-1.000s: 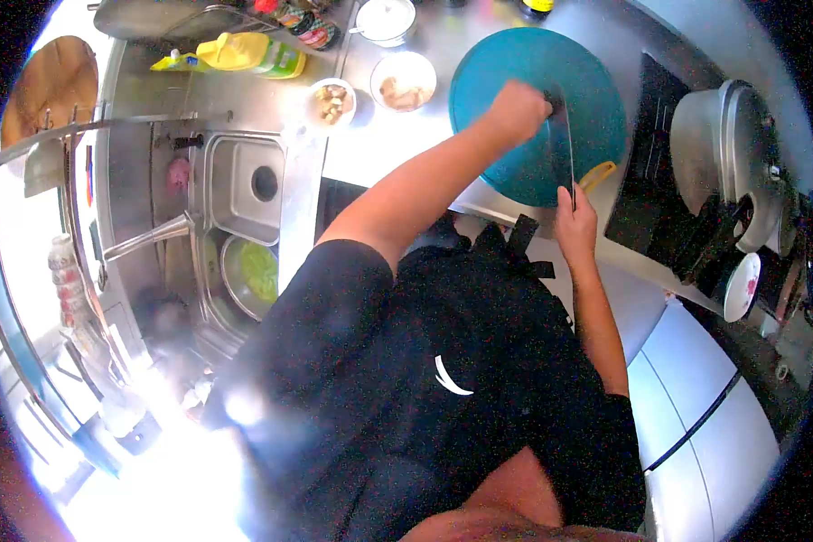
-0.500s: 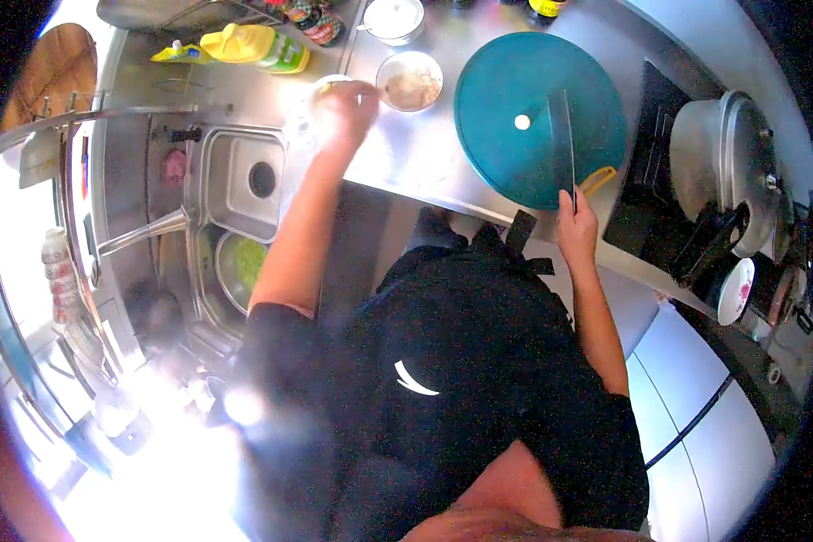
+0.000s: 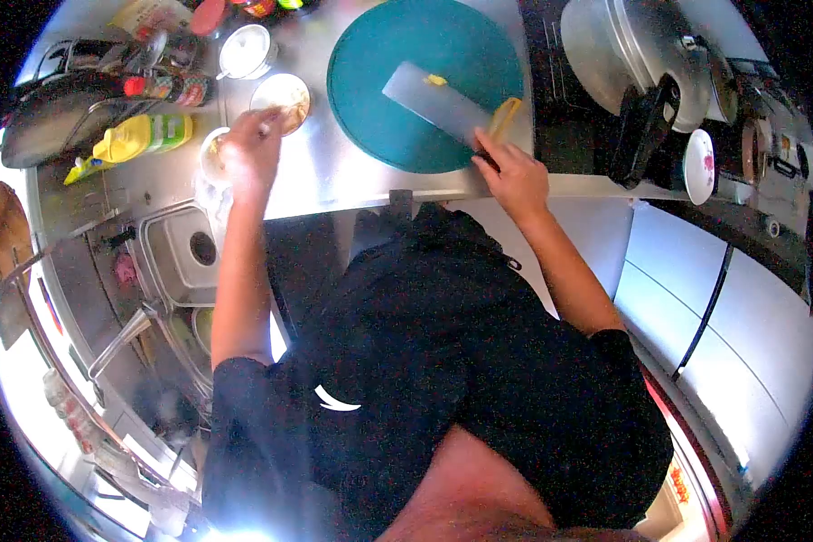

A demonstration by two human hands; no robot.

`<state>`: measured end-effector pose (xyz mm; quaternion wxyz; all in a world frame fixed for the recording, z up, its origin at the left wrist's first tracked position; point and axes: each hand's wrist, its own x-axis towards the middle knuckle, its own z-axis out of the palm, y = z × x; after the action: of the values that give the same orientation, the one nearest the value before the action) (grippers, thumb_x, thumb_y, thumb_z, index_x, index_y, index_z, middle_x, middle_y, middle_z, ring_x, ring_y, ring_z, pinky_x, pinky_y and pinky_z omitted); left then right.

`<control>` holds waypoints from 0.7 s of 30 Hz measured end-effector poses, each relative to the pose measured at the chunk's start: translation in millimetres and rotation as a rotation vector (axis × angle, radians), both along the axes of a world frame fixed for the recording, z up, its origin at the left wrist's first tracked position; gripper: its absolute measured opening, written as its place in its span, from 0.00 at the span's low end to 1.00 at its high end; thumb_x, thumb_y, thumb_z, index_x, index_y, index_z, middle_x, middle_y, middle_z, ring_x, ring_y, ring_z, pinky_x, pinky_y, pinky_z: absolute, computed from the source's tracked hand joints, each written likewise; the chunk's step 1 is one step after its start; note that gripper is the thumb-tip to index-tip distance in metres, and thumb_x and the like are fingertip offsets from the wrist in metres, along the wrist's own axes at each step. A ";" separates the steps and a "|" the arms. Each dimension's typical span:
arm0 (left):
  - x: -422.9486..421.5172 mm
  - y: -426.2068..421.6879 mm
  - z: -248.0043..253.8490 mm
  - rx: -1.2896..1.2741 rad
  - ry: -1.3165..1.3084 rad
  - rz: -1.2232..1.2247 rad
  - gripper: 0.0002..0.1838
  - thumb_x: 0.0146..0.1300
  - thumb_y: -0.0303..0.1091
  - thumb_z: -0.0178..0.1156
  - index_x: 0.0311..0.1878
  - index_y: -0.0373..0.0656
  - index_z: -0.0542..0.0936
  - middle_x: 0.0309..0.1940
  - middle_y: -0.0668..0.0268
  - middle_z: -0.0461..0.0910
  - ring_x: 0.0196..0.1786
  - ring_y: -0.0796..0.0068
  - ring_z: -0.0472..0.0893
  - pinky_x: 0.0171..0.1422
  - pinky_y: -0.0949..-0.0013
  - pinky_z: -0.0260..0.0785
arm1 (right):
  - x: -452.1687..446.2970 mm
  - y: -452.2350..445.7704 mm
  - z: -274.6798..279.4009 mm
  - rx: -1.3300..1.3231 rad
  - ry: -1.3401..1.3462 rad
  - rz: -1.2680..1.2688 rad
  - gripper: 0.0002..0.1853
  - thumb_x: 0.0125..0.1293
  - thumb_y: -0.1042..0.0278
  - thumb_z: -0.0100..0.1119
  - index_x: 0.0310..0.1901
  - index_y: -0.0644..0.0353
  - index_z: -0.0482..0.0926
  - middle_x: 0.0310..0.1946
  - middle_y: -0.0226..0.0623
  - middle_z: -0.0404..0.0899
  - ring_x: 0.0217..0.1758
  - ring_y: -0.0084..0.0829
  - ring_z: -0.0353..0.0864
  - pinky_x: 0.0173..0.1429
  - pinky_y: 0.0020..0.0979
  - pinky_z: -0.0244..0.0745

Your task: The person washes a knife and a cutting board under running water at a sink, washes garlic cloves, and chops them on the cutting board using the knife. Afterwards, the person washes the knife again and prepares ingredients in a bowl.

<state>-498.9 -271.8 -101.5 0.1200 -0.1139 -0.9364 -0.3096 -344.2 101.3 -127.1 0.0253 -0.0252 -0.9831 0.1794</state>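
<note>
The cleaver point(image 3: 434, 99) is over the round green chopping board point(image 3: 370, 126), its broad face turned up; half a second ago it showed only a narrow sliver. A small yellowish piece point(image 3: 435, 79) shows at the blade's far edge (whether on the steel or just behind it, I can't tell). The right hand point(image 3: 515, 179) is closed round the cleaver's handle, which the fingers hide. Beside it is a yellow loop point(image 3: 506, 117), its lower end obscured.

The left hand point(image 3: 251, 155), blurred, has moved from over the near bowl point(image 3: 212, 155) to the lower rim of the farther bowl point(image 3: 285, 88), partly covering both. Its fingers are half curled; whether they hold anything is unclear. Beyond, the pot point(image 3: 596, 45) is cut off at the top, and the left forearm hides most of the second sink basin point(image 3: 181, 330).
</note>
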 end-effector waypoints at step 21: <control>-70.4 211.7 -54.4 -0.261 -0.254 -0.691 0.09 0.55 0.33 0.65 0.39 0.47 0.88 0.39 0.60 0.85 0.43 0.54 0.84 0.46 0.56 0.77 | 2.5 22.6 -11.6 0.045 0.042 0.079 0.23 0.62 0.57 0.66 0.61 0.34 0.80 0.30 0.31 0.78 0.34 0.36 0.82 0.36 0.37 0.78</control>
<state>-569.3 -60.1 -155.9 -0.1237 -0.3978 -0.8817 -0.2216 -341.7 123.9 -138.6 0.0393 0.0178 -0.9864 0.1588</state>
